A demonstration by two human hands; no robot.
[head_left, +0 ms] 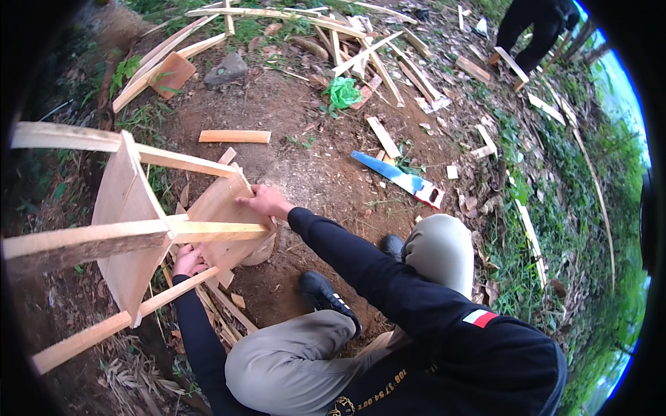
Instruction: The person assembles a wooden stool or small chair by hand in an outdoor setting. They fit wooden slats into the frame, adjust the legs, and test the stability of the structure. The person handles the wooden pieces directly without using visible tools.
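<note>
Dark sleeves (378, 263) crossed five and seven o'clock — right hand (262, 202), half-curled at nine, gripped a wooden panel (216, 205); left hand (188, 263) curled at eight — its hold unclear.

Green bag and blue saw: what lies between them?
In the head view, a short pale board lies between the green bag and the blue saw.

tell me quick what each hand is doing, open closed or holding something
Left hand: fingers partly curled beside the wooden panel; grip cannot be told.
Right hand: holding the panel's edge.
</note>
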